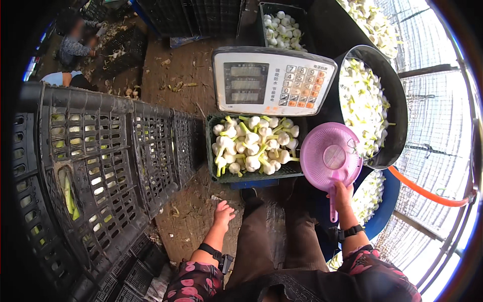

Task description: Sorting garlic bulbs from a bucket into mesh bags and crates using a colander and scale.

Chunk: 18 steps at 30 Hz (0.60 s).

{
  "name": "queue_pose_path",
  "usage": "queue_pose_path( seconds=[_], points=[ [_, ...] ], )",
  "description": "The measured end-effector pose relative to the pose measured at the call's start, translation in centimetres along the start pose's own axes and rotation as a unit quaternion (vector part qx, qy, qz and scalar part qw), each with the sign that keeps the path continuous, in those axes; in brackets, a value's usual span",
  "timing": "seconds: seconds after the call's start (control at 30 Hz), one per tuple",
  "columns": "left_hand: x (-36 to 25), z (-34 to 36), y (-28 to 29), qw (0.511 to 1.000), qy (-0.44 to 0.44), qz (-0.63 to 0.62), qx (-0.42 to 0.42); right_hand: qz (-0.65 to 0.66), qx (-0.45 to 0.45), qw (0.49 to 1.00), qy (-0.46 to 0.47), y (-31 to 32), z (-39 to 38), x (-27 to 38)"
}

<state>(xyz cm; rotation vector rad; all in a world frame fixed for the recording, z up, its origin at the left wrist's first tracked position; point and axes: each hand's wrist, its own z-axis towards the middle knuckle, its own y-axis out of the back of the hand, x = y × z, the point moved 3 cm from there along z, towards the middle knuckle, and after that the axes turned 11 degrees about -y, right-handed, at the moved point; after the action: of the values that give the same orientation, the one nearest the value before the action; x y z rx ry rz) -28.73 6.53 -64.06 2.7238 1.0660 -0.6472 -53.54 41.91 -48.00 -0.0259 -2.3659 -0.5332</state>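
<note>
My right hand [343,195] grips the handle of a pink plastic strainer [322,146], its round bowl held between the garlic crate and a large dark tub. The strainer bowl looks empty. To the left, my left hand [223,215] hangs in the air with its fingers apart and nothing in it. In front of me a dark green crate [214,173] is filled with garlic bulbs [254,143] with short green stems. Right behind the crate stands a weighing scale's display panel [274,83] with a keypad. Something blue shows under the crate's front edge.
Black slatted crates [95,166] holding garlic are stacked along my left. A dark round tub [400,110] of peeled-looking garlic and a blue tub [387,201] stand at my right, by an orange hose [427,194]. Another person [75,48] sits at the far left.
</note>
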Motion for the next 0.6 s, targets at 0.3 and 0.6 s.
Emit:
queue_pose_path(
  seconds=[0.3,0.6],
  points=[
    [2.9,-3.2,-3.9,0.991,-0.031,0.104,0.074,0.187,-0.06,0.976,0.091,15.1,10.2,8.4],
    [12.6,-11.2,2.0,0.974,0.09,0.199,-0.062,-0.317,-0.265,0.911,-0.011,14.8,34.3,9.6]
  ],
)
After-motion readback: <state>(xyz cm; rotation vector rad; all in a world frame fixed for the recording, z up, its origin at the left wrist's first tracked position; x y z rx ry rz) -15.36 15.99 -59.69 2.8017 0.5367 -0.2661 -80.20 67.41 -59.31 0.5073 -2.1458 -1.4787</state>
